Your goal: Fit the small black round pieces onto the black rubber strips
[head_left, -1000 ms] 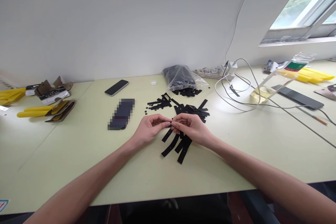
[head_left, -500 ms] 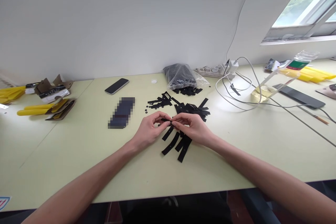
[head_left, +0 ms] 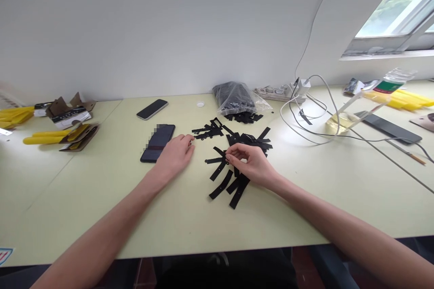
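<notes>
Black strips [head_left: 221, 184] lie in a loose pile on the pale green table [head_left: 190, 221]. My right hand [head_left: 249, 160] is over the pile, its thumb and forefinger pinched on a small black piece [head_left: 226, 158]. To the left, my left hand [head_left: 176, 150] rests low at the table beside the right end of a dark phone [head_left: 157, 143]. Its fingers are bent together at the spot of the small black rings, and what they hold, if anything, is hidden. Just behind it lies a smaller group of black pieces [head_left: 208, 131].
A clear bag of black parts [head_left: 233, 97] sits at the back. Another phone [head_left: 152, 109] and yellow-handled tools [head_left: 47, 137] are at the left. White cables [head_left: 330, 92], a cut plastic bottle [head_left: 386, 86] and a black slab [head_left: 389, 127] stand or lie at the right.
My left hand has parted from my right hand and moved left to the spot of the small rings. My right hand has stayed nearly in place, still pinching a black piece.
</notes>
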